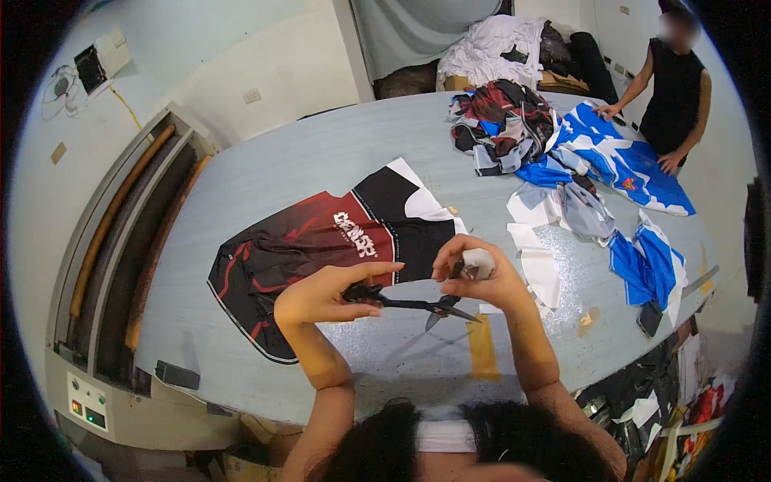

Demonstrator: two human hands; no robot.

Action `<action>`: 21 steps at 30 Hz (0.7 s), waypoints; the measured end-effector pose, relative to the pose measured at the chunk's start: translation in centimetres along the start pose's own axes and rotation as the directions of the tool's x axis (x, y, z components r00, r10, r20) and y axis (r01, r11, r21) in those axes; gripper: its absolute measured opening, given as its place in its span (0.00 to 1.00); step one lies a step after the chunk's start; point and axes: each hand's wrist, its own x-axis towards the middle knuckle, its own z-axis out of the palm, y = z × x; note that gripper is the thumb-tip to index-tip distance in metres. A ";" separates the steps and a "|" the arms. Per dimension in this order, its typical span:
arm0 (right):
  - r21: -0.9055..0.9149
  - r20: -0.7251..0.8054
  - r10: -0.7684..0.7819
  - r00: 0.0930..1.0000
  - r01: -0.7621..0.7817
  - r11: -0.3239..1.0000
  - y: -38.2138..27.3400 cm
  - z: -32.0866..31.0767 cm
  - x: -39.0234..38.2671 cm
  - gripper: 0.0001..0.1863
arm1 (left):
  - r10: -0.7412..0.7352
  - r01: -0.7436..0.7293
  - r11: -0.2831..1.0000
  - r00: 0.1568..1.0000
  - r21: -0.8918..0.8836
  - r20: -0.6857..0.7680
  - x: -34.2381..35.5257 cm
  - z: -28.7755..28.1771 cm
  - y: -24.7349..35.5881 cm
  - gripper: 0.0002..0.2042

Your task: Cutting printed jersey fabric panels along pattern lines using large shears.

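Observation:
My left hand (317, 297) is closed on the black handles of a pair of scissors (409, 304). Their partly spread blades point right, over the near side of the table. At the right, my right hand (490, 281) is curled around a small white wad (479, 263), maybe cloth or paper. Its fingertips are close to the blades; whether they touch is unclear. Beyond both hands a black and dark red jersey piece (309, 249) with white lettering lies flat. White fabric (414, 193) shows at its upper right edge.
A pile of dark printed garments (506, 120) sits at the far right. There, a person in black (675, 104) handles blue and white fabric (618, 165). White scraps (534, 261), a phone-like black object (650, 319) and yellow tape (483, 349) are on the table. A roller machine (120, 241) borders the left.

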 end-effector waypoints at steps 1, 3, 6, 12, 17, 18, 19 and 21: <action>-0.001 0.001 -0.001 1.000 0.001 1.000 0.2 0.3 0.2 0.13 | -0.151 0.153 0.988 0.986 -0.022 0.065 -0.3 -0.3 0.3 0.30; -0.031 -0.003 0.039 0.999 -0.039 0.999 0.5 0.7 0.4 0.13 | -0.057 0.055 0.997 0.998 0.057 0.030 -0.3 -0.4 -1.2 0.30; -0.092 0.015 0.031 0.999 -0.029 0.995 -0.5 0.7 0.4 0.13 | 0.033 -0.030 0.997 0.998 0.076 -0.045 -0.6 -0.1 -0.9 0.30; -0.187 -0.079 0.032 0.996 -0.046 0.981 -1.2 -0.5 -0.6 0.09 | 0.115 -0.200 0.921 0.959 -0.335 -0.258 2.6 3.2 0.0 0.28; -0.258 -0.288 0.020 0.957 -0.098 0.961 -2.3 -0.1 -2.2 0.10 | 0.303 -0.390 0.910 0.856 -0.138 -0.419 6.0 6.6 0.8 0.26; -0.316 -0.277 -0.031 0.960 -0.061 0.947 -2.2 -0.3 -2.2 0.12 | 0.302 -0.382 0.912 0.872 -0.149 -0.384 5.9 6.7 1.2 0.26; -0.314 -0.273 -0.026 0.962 -0.064 0.947 -2.3 -0.1 -2.4 0.12 | 0.297 -0.378 0.913 0.873 -0.151 -0.388 5.9 7.1 1.2 0.26; -0.313 -0.343 -0.168 0.924 0.056 0.948 -3.0 0.8 -2.5 0.15 | 0.411 -0.480 0.869 0.835 -0.120 -0.365 6.0 7.8 1.3 0.26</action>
